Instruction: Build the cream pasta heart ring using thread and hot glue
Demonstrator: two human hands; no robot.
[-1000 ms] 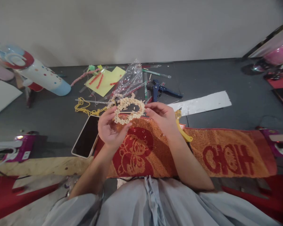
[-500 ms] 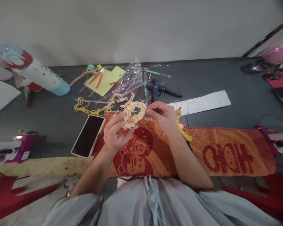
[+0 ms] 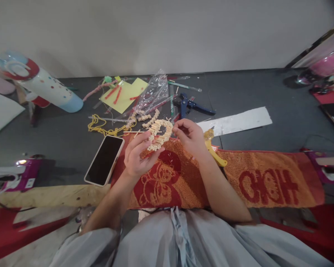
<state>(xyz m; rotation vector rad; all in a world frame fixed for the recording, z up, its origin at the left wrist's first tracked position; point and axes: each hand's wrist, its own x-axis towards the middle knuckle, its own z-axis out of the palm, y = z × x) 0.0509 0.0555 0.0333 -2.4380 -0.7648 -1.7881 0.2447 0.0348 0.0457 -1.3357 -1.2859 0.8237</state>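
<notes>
My half-closed left hand (image 3: 137,157) holds the beige ring (image 3: 163,139); just beside, my right hand (image 3: 192,138) is nearly pinched, its hold unclear. I judge this fine handwork; next move calls for steadiness.

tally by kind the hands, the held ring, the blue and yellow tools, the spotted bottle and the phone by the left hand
Hands: 2, left hand and right hand
Ring: 1
Tools: 2, blue tool and yellow tool
Spotted bottle: 1
Phone: 1
Total: 7
</notes>
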